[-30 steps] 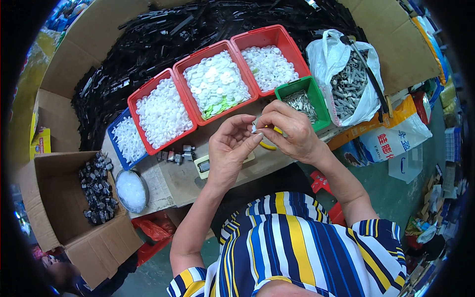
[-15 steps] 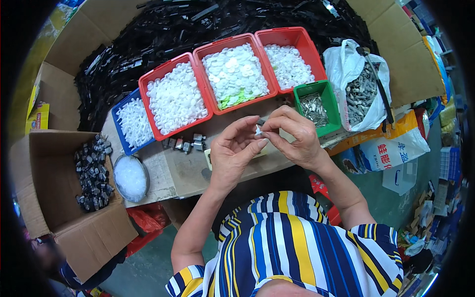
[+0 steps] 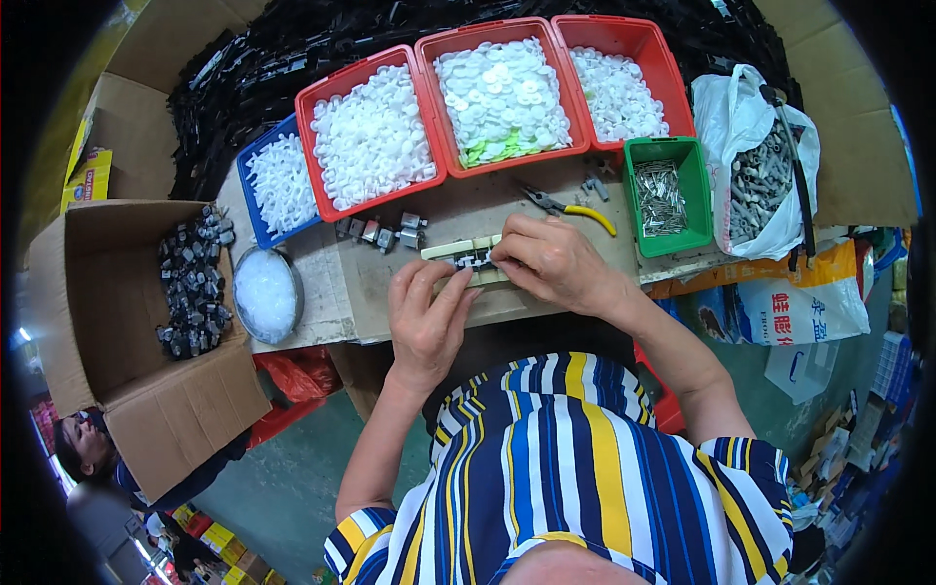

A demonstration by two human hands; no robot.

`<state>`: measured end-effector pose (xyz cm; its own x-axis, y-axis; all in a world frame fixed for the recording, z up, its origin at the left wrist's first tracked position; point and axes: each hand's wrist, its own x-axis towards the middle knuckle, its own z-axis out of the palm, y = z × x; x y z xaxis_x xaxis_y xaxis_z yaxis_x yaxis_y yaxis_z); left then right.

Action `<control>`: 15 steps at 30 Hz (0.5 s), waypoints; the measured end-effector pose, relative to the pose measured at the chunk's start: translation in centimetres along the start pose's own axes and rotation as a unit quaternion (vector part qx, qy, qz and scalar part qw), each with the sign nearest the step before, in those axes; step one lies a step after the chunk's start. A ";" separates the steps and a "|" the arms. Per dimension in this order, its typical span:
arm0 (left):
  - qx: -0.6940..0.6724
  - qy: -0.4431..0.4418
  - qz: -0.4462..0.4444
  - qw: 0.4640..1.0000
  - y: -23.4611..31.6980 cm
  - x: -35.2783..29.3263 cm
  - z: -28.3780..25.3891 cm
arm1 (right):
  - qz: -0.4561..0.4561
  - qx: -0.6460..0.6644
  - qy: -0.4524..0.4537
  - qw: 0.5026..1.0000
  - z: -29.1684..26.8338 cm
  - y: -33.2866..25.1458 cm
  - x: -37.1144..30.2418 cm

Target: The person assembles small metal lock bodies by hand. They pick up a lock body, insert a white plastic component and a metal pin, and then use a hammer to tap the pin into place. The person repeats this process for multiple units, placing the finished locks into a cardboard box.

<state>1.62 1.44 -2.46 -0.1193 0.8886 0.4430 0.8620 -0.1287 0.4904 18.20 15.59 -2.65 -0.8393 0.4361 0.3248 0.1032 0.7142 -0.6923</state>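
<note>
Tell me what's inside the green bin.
The green bin holds a pile of small silvery metal pieces, filling most of its floor. Whatever lies beneath the pile is covered, and the pieces are too small to identify.

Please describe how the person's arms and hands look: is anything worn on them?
Both forearms are bare. The left hand and right hand wear no gloves; no rings or watch are visible. The short-sleeved shirt has navy, white and yellow stripes.
</note>
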 end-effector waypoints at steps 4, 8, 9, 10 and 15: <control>0.019 -0.007 0.033 0.999 -0.3 -0.6 0.8 | -0.004 -0.009 -0.019 1.000 0.0 -0.2 0.5; 0.026 -0.007 0.061 0.998 -0.8 -0.7 1.4 | 0.000 -0.015 -0.029 0.999 0.1 -0.2 0.4; 0.028 -0.008 0.068 0.997 -0.9 -0.7 1.5 | 0.005 -0.011 -0.036 0.999 0.0 -0.3 0.5; 0.031 -0.009 0.075 0.997 -1.0 -0.7 1.6 | 0.010 -0.007 -0.043 0.999 -0.1 -0.3 0.6; 0.051 -0.024 0.107 0.993 -1.4 -0.7 1.8 | 0.045 -0.011 -0.083 0.995 -0.3 0.0 0.7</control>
<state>1.38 1.81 -4.82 0.0934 0.8657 0.4918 0.9110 -0.2737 0.3086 17.74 16.06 -2.17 -0.9027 0.4035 0.1495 0.1925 0.6894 -0.6983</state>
